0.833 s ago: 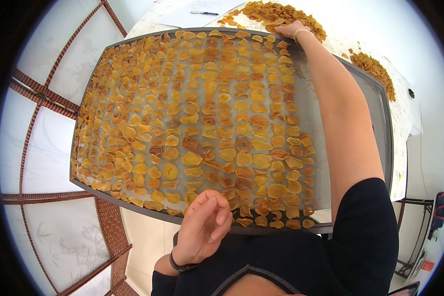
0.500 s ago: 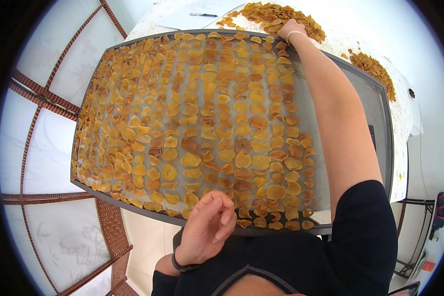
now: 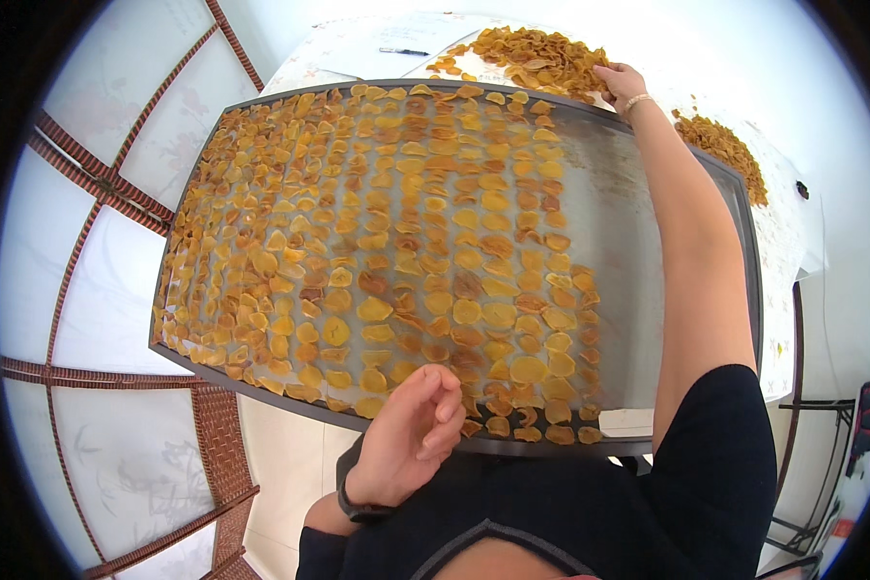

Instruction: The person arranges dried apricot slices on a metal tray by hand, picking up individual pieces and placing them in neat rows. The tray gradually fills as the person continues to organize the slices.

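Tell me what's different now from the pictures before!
The right hand moved right, to the right end of the big pile of slices. I can't tell whether it picked anything up. The left hand stayed loosely curled by the near edge of the tray. The slice rows, small pile and pen stayed put.

Left, pale-panelled folding screen (image 3: 116, 290) with brown woven trim (image 3: 224, 435); below, cream tiled floor (image 3: 282, 464); right, brightly lit white wall (image 3: 846, 193).
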`<state>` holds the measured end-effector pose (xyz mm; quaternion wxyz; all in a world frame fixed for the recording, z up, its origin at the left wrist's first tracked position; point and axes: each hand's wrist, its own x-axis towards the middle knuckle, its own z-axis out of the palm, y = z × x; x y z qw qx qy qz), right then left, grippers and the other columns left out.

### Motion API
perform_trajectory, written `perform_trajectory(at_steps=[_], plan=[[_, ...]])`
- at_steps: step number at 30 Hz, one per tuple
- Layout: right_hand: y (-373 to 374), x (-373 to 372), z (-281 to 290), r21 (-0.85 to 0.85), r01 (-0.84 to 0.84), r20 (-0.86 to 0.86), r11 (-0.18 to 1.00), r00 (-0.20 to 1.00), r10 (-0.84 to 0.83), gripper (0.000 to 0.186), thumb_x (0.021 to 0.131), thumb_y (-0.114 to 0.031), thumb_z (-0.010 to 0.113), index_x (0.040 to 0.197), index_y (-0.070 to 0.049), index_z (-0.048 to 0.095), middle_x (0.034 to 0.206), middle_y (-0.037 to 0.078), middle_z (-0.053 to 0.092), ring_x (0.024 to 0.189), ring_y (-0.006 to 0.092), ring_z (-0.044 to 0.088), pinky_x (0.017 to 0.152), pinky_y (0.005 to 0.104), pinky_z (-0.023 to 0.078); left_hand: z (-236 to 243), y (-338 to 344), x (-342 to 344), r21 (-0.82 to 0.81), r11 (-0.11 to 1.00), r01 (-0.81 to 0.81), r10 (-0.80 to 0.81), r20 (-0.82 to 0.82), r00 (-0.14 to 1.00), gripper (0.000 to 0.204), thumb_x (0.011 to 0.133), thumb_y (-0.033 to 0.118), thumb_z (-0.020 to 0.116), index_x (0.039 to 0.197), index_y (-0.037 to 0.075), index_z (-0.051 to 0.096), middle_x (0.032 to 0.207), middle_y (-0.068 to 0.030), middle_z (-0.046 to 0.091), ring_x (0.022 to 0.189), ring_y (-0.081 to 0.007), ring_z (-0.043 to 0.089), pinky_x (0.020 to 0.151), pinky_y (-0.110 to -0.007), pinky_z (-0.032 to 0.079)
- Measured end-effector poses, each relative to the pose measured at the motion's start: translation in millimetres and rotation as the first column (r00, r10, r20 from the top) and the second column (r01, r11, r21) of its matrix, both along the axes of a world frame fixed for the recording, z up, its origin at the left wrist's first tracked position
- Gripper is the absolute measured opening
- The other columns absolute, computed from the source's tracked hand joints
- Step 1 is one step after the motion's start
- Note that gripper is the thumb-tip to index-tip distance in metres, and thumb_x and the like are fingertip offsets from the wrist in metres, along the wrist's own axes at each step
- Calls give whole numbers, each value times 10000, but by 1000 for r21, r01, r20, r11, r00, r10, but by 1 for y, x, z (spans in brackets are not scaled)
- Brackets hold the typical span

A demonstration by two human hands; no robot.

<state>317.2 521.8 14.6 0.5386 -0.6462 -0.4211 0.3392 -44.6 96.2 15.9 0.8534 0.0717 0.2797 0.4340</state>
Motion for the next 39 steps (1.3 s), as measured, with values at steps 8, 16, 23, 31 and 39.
perform_trajectory(at_steps=[8, 16, 23, 31, 39], plan=[[-137, -5, 49, 82, -414, -19, 906, 909, 417, 409, 950, -226, 684, 1266, -11, 538, 825, -26, 524, 608, 54, 387, 560, 209, 395, -23, 3, 32, -137, 978, 160, -77, 470, 879, 315, 1039, 194, 423, 1178, -52, 562, 1036, -138, 578, 854, -211, 578, 724, -272, 508], [-350, -56, 74, -127, -795, -2, 593, 598, 801, 306, 924, -100, 656, 1221, -88, 582, 975, -48, 610, 792, 51, 518, 691, 211, 439, -3, 9, 100, -101, 974, 202, -117, 538, 835, 565, 1028, 266, 359, 1434, -126, 326, 1486, -302, 369, 1415, -393, 341, 1199, -497, 259], [-405, -54, 48, -57, -924, 498, 377, 301, 813, 373, 812, 13, 699, 1165, -56, 600, 1152, 131, 531, 1101, 286, 525, 923, 349, 469, 6, 6, 130, -138, 969, 206, -133, 412, 901, 327, 1030, 318, 377, 1169, 98, 575, 1177, -93, 595, 1111, -250, 569, 974, -433, 459], [-409, -41, 47, -23, -928, 628, 373, 276, 727, 423, 760, 25, 725, 1162, -44, 614, 1230, 133, 541, 1137, 319, 525, 975, 398, 445, -10, 9, 145, -190, 970, 149, -61, 403, 913, 252, 1004, 272, 428, 1081, 112, 609, 1089, -61, 633, 1035, -221, 596, 895, -398, 485], [-409, -34, 48, 105, -897, 659, 429, 385, 646, 406, 754, -44, 734, 1146, -83, 637, 1234, 115, 580, 1185, 334, 516, 999, 436, 395, -10, 14, 148, -122, 981, 153, -70, 511, 857, 310, 1017, 277, 427, 1188, 67, 579, 1178, -128, 618, 1125, -275, 591, 1001, -443, 466]])
